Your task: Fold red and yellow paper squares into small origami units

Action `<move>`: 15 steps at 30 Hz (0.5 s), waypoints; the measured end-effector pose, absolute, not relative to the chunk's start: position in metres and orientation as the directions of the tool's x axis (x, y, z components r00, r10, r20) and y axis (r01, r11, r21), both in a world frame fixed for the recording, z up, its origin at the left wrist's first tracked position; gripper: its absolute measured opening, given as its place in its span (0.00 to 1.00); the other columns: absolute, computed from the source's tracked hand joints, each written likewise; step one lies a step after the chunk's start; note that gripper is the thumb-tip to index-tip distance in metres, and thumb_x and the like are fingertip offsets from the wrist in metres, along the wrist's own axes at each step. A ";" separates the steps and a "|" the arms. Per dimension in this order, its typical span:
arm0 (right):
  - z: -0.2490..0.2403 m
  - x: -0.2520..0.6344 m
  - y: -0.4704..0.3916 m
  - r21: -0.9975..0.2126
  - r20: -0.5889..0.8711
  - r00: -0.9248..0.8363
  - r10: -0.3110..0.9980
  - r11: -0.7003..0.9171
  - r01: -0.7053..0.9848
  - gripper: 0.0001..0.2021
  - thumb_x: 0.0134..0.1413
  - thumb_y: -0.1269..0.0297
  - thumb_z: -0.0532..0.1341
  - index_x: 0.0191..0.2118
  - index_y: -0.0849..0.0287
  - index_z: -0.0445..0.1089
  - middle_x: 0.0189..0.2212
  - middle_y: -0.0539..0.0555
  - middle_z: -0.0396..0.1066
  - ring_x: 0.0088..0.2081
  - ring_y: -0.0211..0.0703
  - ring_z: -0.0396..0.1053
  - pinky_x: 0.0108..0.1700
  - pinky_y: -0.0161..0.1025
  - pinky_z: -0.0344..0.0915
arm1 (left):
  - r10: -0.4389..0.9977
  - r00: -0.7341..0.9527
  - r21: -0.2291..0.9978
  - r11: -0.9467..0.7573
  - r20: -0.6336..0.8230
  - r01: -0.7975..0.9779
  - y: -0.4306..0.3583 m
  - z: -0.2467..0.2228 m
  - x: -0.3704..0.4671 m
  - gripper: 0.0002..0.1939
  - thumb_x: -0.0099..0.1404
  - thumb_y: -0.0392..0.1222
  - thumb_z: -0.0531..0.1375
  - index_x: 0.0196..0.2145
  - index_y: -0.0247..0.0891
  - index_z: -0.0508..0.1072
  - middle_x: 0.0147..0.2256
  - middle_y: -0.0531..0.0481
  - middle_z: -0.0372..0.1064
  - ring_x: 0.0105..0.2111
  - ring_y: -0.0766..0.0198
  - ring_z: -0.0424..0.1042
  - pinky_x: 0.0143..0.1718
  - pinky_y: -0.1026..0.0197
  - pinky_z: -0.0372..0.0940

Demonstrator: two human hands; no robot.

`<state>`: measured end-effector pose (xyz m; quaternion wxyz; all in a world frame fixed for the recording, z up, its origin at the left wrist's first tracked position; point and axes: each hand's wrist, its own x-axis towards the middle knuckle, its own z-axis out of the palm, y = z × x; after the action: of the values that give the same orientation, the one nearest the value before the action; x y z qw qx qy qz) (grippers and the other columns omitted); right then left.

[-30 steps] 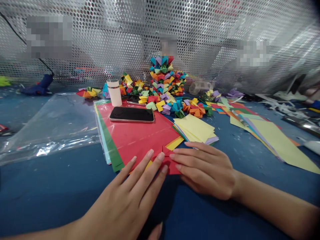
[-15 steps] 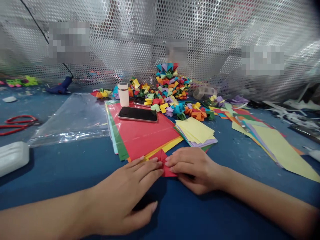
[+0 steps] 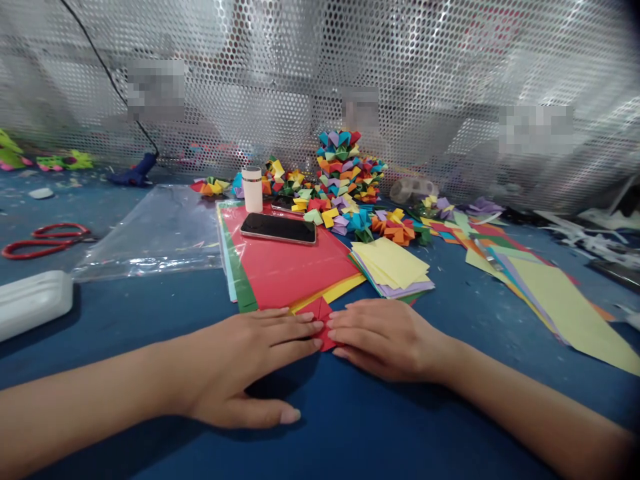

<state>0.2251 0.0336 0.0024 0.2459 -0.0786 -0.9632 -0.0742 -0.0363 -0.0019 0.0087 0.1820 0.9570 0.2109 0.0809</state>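
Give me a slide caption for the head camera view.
Left hand and right hand rest on folded red paper over a blue table, colorful paper pieces beyond.

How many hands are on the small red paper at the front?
2: the left hand on the left side of the red paper, the right hand on its right.

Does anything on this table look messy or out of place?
Two things stand out. The white strips at the far right lie in a loose jumble, like scraps. The pale yellow squares sit askew, fanned out rather than neatly squared up. I see nothing spilled.
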 end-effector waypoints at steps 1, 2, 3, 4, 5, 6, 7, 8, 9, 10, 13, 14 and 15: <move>0.003 0.225 0.034 0.142 0.496 -0.863 0.091 0.973 0.184 0.07 0.57 0.67 0.60 0.41 0.62 0.68 0.37 0.53 0.78 0.38 0.37 0.75 0.44 0.36 0.71 | 0.432 0.899 0.385 -0.845 0.080 0.372 -0.002 0.009 -0.037 0.35 0.64 0.56 0.54 0.62 0.36 0.54 0.63 0.41 0.50 0.61 0.52 0.54 0.62 0.50 0.52; 0.003 0.225 0.034 0.177 0.504 -0.861 0.069 0.967 0.181 0.07 0.57 0.66 0.61 0.41 0.62 0.68 0.36 0.53 0.78 0.38 0.36 0.75 0.43 0.35 0.72 | 0.429 0.900 0.386 -0.846 0.081 0.369 -0.003 0.009 -0.037 0.36 0.63 0.56 0.54 0.63 0.35 0.53 0.63 0.41 0.49 0.61 0.51 0.54 0.62 0.50 0.52; 0.003 0.225 0.034 0.209 0.510 -0.859 0.049 0.961 0.180 0.07 0.57 0.66 0.61 0.40 0.62 0.68 0.36 0.53 0.78 0.37 0.36 0.75 0.43 0.35 0.72 | 0.429 0.900 0.388 -0.845 0.082 0.368 -0.003 0.008 -0.037 0.36 0.63 0.57 0.54 0.63 0.35 0.53 0.63 0.40 0.48 0.62 0.51 0.53 0.61 0.50 0.52; 0.004 0.226 0.035 0.235 0.514 -0.857 0.036 0.955 0.182 0.07 0.57 0.66 0.61 0.40 0.62 0.68 0.35 0.53 0.78 0.37 0.36 0.75 0.42 0.35 0.72 | 0.428 0.900 0.389 -0.845 0.078 0.368 -0.003 0.008 -0.037 0.38 0.63 0.57 0.55 0.63 0.34 0.52 0.64 0.40 0.48 0.62 0.51 0.53 0.61 0.50 0.52; 0.004 0.227 0.035 0.256 0.511 -0.859 0.028 0.949 0.183 0.07 0.57 0.66 0.61 0.40 0.62 0.68 0.35 0.53 0.78 0.36 0.36 0.76 0.42 0.35 0.72 | 0.429 0.901 0.389 -0.843 0.071 0.371 -0.003 0.008 -0.037 0.39 0.62 0.58 0.55 0.63 0.33 0.51 0.64 0.40 0.47 0.62 0.51 0.53 0.61 0.50 0.52; 0.004 0.228 0.035 0.270 0.500 -0.866 0.025 0.945 0.183 0.06 0.57 0.66 0.61 0.40 0.62 0.68 0.35 0.53 0.78 0.36 0.36 0.76 0.41 0.36 0.73 | 0.429 0.901 0.390 -0.842 0.064 0.373 -0.003 0.008 -0.038 0.40 0.61 0.58 0.55 0.63 0.33 0.51 0.64 0.39 0.46 0.62 0.51 0.53 0.61 0.50 0.52; 0.004 0.229 0.034 0.275 0.483 -0.875 0.026 0.945 0.179 0.06 0.57 0.67 0.60 0.40 0.62 0.68 0.35 0.53 0.78 0.37 0.37 0.76 0.41 0.36 0.73 | 0.428 0.902 0.390 -0.841 0.058 0.375 -0.002 0.008 -0.038 0.40 0.61 0.58 0.56 0.63 0.32 0.51 0.64 0.39 0.46 0.62 0.50 0.52 0.61 0.50 0.52; 0.003 0.230 0.034 0.271 0.465 -0.885 0.029 0.947 0.173 0.06 0.57 0.68 0.59 0.40 0.61 0.69 0.36 0.53 0.78 0.37 0.38 0.76 0.41 0.37 0.73 | 0.426 0.903 0.390 -0.841 0.052 0.374 -0.002 0.008 -0.038 0.41 0.60 0.58 0.56 0.63 0.32 0.51 0.64 0.39 0.46 0.62 0.50 0.52 0.61 0.50 0.52; 0.003 0.231 0.034 0.260 0.447 -0.894 0.033 0.951 0.165 0.06 0.57 0.69 0.58 0.40 0.61 0.69 0.37 0.53 0.78 0.38 0.39 0.75 0.41 0.38 0.72 | 0.420 0.906 0.391 -0.843 0.047 0.371 -0.002 0.008 -0.038 0.40 0.60 0.57 0.57 0.63 0.32 0.51 0.64 0.39 0.46 0.62 0.50 0.52 0.61 0.50 0.52; 0.003 0.232 0.033 0.243 0.432 -0.901 0.039 0.957 0.158 0.06 0.57 0.70 0.58 0.41 0.62 0.69 0.37 0.53 0.78 0.38 0.40 0.75 0.41 0.39 0.72 | 0.413 0.909 0.390 -0.845 0.044 0.365 -0.002 0.008 -0.038 0.40 0.60 0.56 0.57 0.63 0.32 0.51 0.64 0.39 0.46 0.62 0.50 0.52 0.61 0.50 0.52; 0.003 0.231 0.033 0.178 0.423 -0.904 0.056 0.973 0.144 0.08 0.55 0.72 0.57 0.41 0.64 0.69 0.38 0.56 0.77 0.38 0.42 0.75 0.41 0.40 0.71 | 0.407 0.912 0.380 -0.852 0.049 0.360 -0.001 0.008 -0.038 0.39 0.61 0.56 0.57 0.63 0.34 0.52 0.64 0.39 0.46 0.62 0.50 0.53 0.61 0.50 0.53; 0.004 0.230 0.034 0.147 0.428 -0.901 0.068 0.979 0.144 0.08 0.55 0.73 0.58 0.41 0.65 0.69 0.37 0.56 0.77 0.38 0.43 0.74 0.41 0.40 0.71 | 0.409 0.911 0.375 -0.854 0.054 0.362 -0.001 0.008 -0.038 0.39 0.61 0.57 0.57 0.63 0.34 0.53 0.64 0.39 0.47 0.62 0.49 0.53 0.61 0.50 0.53; 0.004 0.229 0.034 0.105 0.435 -0.896 0.088 0.984 0.147 0.08 0.55 0.74 0.58 0.41 0.65 0.69 0.37 0.57 0.77 0.39 0.43 0.74 0.41 0.40 0.70 | 0.415 0.908 0.371 -0.854 0.060 0.365 -0.001 0.008 -0.038 0.39 0.60 0.57 0.57 0.63 0.34 0.53 0.64 0.39 0.47 0.61 0.49 0.53 0.60 0.50 0.53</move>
<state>0.2292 0.0343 0.0037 0.2195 -0.0605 -0.9714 -0.0677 -0.0384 -0.0010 0.0076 0.1783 0.9603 0.2031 0.0691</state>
